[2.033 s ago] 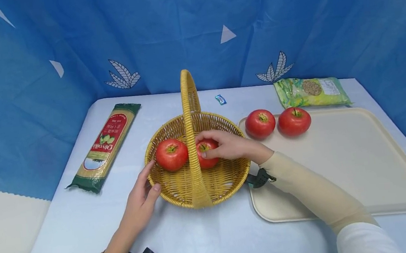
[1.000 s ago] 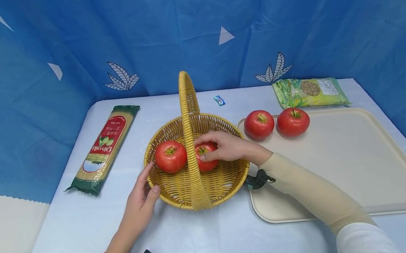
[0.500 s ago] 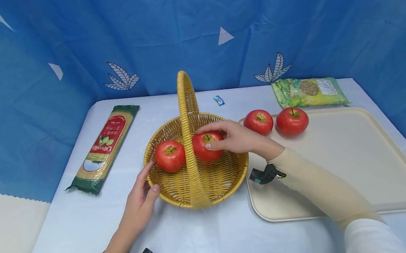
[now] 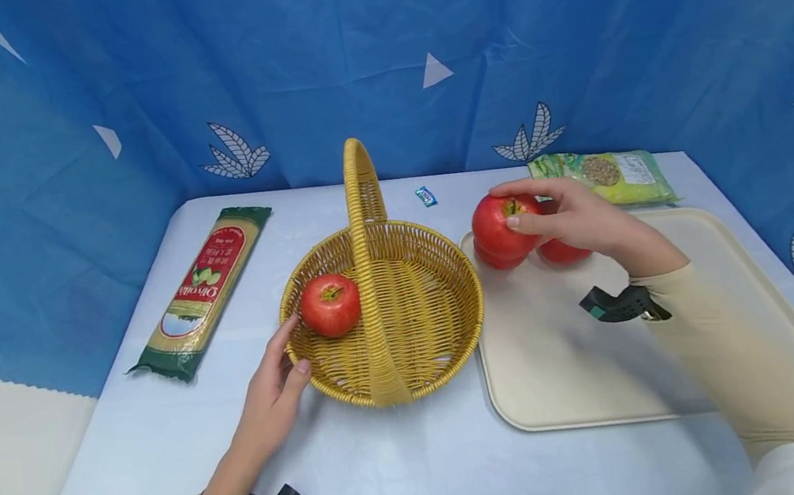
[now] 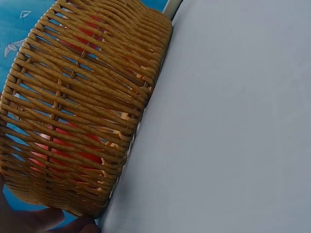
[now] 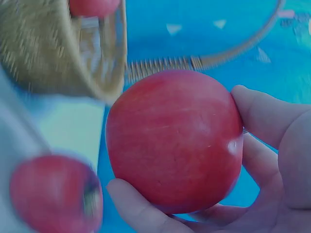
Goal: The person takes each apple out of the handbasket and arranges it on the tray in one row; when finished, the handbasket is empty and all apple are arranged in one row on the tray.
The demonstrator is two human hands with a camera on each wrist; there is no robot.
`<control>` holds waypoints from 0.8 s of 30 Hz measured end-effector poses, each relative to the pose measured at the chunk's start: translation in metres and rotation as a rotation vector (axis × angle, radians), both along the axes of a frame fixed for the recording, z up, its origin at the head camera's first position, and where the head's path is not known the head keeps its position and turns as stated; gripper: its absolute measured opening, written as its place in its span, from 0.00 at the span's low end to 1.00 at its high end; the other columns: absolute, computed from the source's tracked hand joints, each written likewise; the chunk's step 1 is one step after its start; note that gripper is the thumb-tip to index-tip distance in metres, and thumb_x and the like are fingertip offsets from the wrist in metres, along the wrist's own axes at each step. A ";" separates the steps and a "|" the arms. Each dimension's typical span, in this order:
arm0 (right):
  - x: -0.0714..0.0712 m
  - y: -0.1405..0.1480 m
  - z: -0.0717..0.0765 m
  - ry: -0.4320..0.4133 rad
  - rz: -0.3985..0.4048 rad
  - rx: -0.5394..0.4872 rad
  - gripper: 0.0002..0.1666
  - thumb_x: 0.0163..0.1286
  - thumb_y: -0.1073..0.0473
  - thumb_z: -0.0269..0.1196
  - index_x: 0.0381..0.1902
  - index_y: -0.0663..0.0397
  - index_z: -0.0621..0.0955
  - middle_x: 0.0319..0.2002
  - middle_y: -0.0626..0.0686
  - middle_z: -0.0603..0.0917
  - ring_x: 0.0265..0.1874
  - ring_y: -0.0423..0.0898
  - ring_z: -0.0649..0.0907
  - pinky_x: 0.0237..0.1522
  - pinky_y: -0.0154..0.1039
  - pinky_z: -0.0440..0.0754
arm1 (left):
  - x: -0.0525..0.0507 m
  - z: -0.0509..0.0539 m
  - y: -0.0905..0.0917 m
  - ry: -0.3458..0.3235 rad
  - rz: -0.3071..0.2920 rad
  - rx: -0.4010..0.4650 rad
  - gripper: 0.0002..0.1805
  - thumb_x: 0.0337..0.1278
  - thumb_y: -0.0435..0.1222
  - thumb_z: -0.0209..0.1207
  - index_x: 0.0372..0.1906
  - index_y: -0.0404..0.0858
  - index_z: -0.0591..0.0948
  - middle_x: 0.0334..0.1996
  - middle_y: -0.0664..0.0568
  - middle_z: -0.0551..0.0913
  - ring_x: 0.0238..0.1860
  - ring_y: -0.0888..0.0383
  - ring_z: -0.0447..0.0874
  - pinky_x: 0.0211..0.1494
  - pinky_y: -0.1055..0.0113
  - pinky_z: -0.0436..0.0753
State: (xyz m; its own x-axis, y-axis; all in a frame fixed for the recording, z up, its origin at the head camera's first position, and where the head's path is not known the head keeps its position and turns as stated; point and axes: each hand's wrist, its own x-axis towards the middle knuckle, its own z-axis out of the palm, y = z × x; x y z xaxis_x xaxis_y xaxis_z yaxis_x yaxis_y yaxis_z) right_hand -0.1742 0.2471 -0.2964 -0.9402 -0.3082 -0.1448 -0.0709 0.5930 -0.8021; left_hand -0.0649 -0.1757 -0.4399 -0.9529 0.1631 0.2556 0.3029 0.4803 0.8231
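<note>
My right hand (image 4: pixel 573 215) grips a red apple (image 4: pixel 493 224) between thumb and fingers, held up over the left back corner of the beige tray (image 4: pixel 566 375). Below it, mostly covered, is a second apple (image 4: pixel 500 259), and a third apple (image 4: pixel 563 252) shows partly behind my hand. The right wrist view has the held apple (image 6: pixel 175 141) large, with my fingers around it. One more apple (image 4: pixel 331 305) sits in the left half of the yellow wicker basket (image 4: pixel 422 342). My left hand (image 4: pixel 267 401) rests against the basket's left side, fingers fairly straight and thumb near the rim.
A green-ended spaghetti packet (image 4: pixel 206 289) lies at the left. Behind the tray is a green bag of grain or beans (image 4: pixel 612 174). A small blue wrapper (image 4: pixel 425 196) lies behind the basket, whose tall handle (image 4: pixel 369 283) arches over its middle. A blue curtain (image 4: pixel 347 65) hangs behind.
My right hand has lifted the apple out of the basket's right half and carried it rightward over the tray. My left hand and the basket have hardly moved.
</note>
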 end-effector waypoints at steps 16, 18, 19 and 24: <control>0.010 0.151 -0.015 -0.033 -0.322 0.059 0.41 0.76 0.49 0.60 0.81 0.40 0.58 0.52 0.26 0.63 0.51 0.38 0.69 0.37 0.28 0.88 | 0.000 -0.002 0.001 0.027 0.006 -0.008 0.35 0.71 0.28 0.53 0.80 0.43 0.60 0.78 0.40 0.64 0.74 0.37 0.65 0.66 0.89 0.64; 0.011 0.162 -0.022 -0.069 -0.358 0.070 0.44 0.76 0.46 0.60 0.83 0.39 0.55 0.51 0.26 0.63 0.51 0.39 0.67 0.38 0.29 0.88 | -0.001 -0.003 0.001 0.025 0.004 -0.005 0.35 0.71 0.28 0.53 0.80 0.43 0.60 0.78 0.39 0.63 0.74 0.36 0.65 0.66 0.89 0.64; 0.011 0.167 -0.027 -0.089 -0.368 0.070 0.45 0.76 0.45 0.59 0.83 0.39 0.53 0.50 0.27 0.62 0.52 0.40 0.67 0.39 0.30 0.88 | -0.001 -0.003 0.001 0.023 0.003 -0.005 0.35 0.71 0.28 0.53 0.80 0.43 0.60 0.78 0.39 0.63 0.74 0.35 0.65 0.66 0.89 0.64; 0.013 0.177 -0.053 -0.153 -0.386 0.050 0.47 0.76 0.40 0.57 0.83 0.42 0.51 0.51 0.28 0.62 0.55 0.42 0.66 0.41 0.31 0.88 | 0.000 -0.004 0.000 0.022 0.003 -0.006 0.35 0.71 0.27 0.53 0.80 0.42 0.60 0.78 0.38 0.63 0.74 0.33 0.66 0.65 0.90 0.64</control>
